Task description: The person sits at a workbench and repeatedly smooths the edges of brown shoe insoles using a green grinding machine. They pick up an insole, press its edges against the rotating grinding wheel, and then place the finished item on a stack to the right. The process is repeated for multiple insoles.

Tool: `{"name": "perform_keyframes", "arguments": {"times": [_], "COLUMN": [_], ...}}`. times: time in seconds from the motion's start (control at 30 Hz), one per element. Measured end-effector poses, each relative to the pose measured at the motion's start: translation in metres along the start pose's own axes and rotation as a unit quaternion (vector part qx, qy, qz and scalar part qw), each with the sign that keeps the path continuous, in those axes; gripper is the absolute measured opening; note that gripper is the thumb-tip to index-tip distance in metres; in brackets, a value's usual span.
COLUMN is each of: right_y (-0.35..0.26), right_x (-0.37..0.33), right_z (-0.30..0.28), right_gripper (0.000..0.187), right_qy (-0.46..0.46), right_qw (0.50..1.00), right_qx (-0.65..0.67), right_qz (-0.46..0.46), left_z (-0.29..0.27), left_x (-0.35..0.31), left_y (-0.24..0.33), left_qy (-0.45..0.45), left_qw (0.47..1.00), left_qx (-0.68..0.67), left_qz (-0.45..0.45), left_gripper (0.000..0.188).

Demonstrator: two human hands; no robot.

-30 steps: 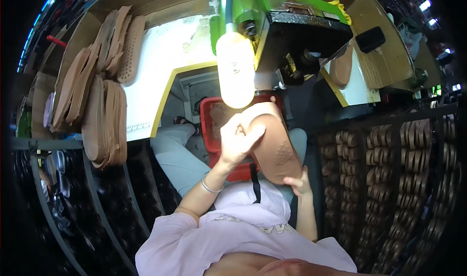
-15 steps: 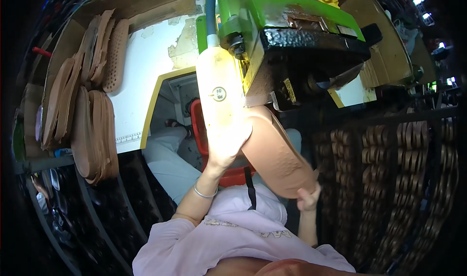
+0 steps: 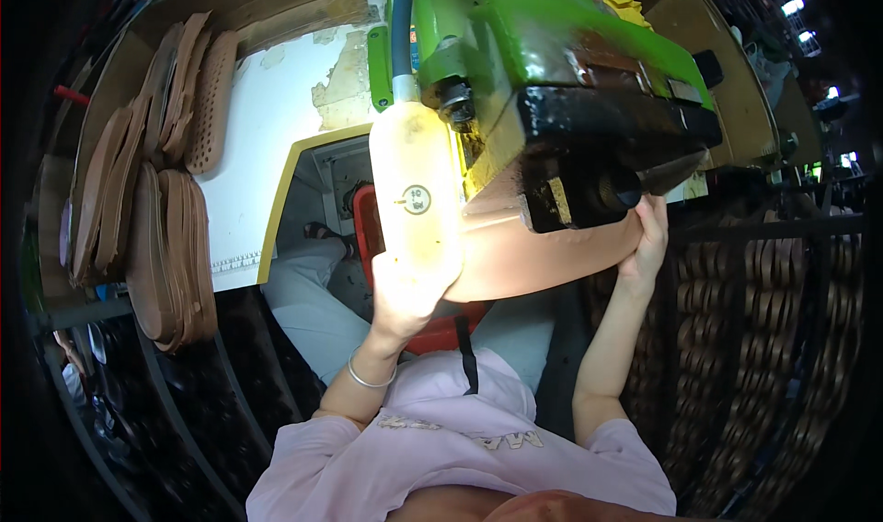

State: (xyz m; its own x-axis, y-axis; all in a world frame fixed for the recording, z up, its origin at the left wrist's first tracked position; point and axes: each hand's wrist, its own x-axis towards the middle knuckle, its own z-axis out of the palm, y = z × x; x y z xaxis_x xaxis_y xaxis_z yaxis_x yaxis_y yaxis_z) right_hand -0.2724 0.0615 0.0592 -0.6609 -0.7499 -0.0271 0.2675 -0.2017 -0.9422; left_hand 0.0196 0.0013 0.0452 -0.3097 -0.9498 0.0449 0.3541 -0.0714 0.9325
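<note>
A tan shoe sole [image 3: 543, 263] lies crosswise under the black head of a green machine [image 3: 612, 122], its far edge hidden by the machine. My left hand [image 3: 405, 294] is closed on the sole's left end, its fingers partly covered by the glowing lamp [image 3: 409, 237] and washed out by its light. At the other end, my right hand [image 3: 647, 239] grips the sole from the side, close to the black round knob [image 3: 619, 191].
On the left of the white table [image 3: 253, 154] stand several stacked tan soles [image 3: 179, 255] and a perforated sole [image 3: 213, 103]. Racks full of brown soles [image 3: 763, 310] fill the right side. A red stool [image 3: 446, 335] shows below the lamp.
The sole has swung from a slanting position in front of me to crosswise under the machine head. My right hand has moved up and to the right with its end; my left hand dropped slightly.
</note>
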Motion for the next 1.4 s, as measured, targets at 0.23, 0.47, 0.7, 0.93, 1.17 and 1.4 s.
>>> {"name": "perform_keyframes", "arguments": {"times": [0.23, 0.47, 0.7, 0.93, 1.17, 1.4], "right_y": [0.027, 0.042, 0.051, 0.058, 0.062, 0.057], "right_x": [-0.015, -0.049, -0.069, -0.071, -0.065, -0.158], "right_z": [0.036, 0.069, 0.098, 0.109, 0.102, 0.034], "right_gripper": [0.036, 0.056, 0.061, 0.038, 0.04, 0.065], "right_qy": [-0.034, -0.076, -0.14, -0.211, -0.208, -0.205], "right_qw": [0.995, 0.988, 0.984, 0.976, 0.974, 0.965], "right_qx": [0.076, 0.087, 0.076, -0.012, -0.046, -0.097], "right_qz": [0.046, 0.099, 0.081, 0.053, 0.075, 0.135], "left_z": [-0.036, -0.091, -0.124, -0.154, -0.023, 0.019], "left_x": [-0.016, -0.04, -0.09, -0.113, 0.005, 0.006], "left_y": [0.035, 0.038, 0.029, 0.011, 0.003, -0.023], "left_qy": [0.047, 0.102, 0.17, -0.058, -0.207, -0.046], "left_qw": [0.997, 0.991, 0.972, 0.947, 0.972, 0.995], "left_qx": [0.043, 0.031, -0.023, -0.038, 0.073, 0.078], "left_qz": [-0.044, -0.083, -0.161, -0.315, -0.087, -0.036], "left_gripper": [0.029, 0.033, 0.043, 0.059, 0.064, 0.029]}}
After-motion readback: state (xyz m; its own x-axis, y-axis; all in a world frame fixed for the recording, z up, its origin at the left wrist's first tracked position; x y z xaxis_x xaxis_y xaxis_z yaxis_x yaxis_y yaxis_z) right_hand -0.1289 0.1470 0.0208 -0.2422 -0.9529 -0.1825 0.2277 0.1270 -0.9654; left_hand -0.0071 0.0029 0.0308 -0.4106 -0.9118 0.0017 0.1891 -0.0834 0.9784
